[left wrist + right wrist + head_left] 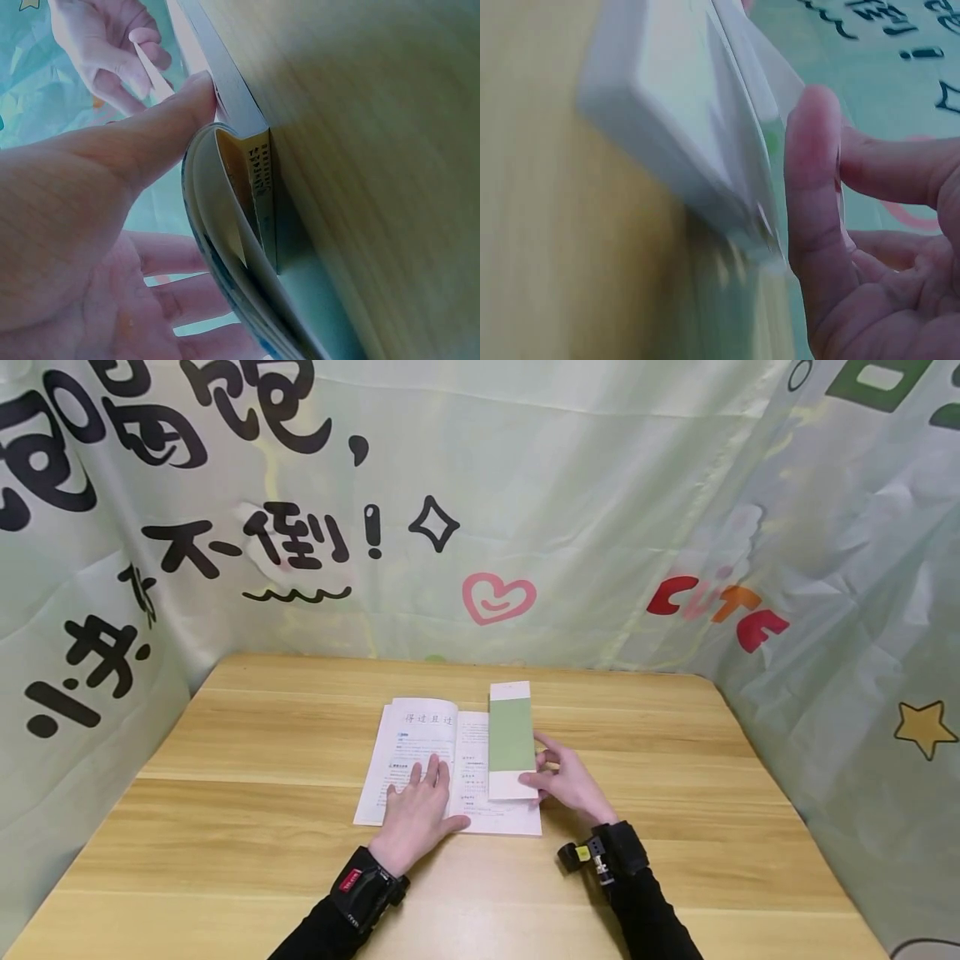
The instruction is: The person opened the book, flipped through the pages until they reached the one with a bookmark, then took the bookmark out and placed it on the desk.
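An open book (pixel 372 785) with printed pages lies on the table. My left hand (pixel 418 814) rests with spread fingers on its left page, the thumb reaching over the middle fold near the bottom edge. In the left wrist view, the thumb of that left hand (pixel 82 195) presses by the book's spine (pixel 261 172). My right hand (pixel 568 783) pinches a long card (pixel 510 737), green with white ends, between thumb and fingers at its lower right edge. The card stands over the right page and covers part of it. Seen from the right wrist, the right hand (pixel 832 225) is beside the page stack (pixel 675 97).
The wooden table (pixel 247 827) stretches out around the book on all sides. Behind and beside it hangs a pale green cloth (pixel 585 510) with printed lettering, a heart and a star.
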The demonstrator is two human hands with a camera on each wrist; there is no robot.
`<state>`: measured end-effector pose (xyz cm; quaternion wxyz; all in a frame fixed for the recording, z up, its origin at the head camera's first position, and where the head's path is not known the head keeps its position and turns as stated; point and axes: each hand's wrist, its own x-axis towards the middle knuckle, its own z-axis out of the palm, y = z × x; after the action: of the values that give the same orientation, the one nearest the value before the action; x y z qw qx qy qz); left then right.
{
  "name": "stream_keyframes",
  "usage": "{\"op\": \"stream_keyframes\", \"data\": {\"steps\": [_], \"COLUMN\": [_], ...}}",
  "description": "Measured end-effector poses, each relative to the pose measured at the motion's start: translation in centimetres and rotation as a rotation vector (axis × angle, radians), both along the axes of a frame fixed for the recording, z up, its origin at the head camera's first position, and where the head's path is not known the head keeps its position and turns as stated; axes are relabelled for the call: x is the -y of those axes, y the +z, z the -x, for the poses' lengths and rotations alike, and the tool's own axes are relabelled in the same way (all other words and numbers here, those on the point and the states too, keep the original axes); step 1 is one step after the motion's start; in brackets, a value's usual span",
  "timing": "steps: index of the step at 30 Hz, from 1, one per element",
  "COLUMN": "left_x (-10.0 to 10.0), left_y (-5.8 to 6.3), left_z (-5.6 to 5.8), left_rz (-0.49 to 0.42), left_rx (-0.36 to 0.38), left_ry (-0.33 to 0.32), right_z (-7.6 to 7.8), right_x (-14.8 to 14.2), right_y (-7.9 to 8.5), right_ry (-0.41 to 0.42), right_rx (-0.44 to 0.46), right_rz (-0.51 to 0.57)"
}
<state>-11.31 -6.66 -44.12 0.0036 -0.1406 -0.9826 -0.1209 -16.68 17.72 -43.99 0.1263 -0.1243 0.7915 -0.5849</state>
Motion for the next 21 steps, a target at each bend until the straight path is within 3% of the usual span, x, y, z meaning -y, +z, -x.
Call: {"op": "stream_keyframes", "data": {"steps": [9,21], "left_x": [0.0,0.0], "left_y": [-0.1,-0.2], "left_z": [-0.1,0.0], "left_rz": [0.001,-0.005], "left_rx": [-0.001,-0.008], "left_ry": [-0.001,-0.002], "right_z": [0.6,0.7], "right_x": [-3.7,-6.1], "right_y": [-0.2,-0.1], "right_ry": [-0.051,-0.132], "right_rx": [0.005,0.022], "right_rz": [-0.013,0.024]}}
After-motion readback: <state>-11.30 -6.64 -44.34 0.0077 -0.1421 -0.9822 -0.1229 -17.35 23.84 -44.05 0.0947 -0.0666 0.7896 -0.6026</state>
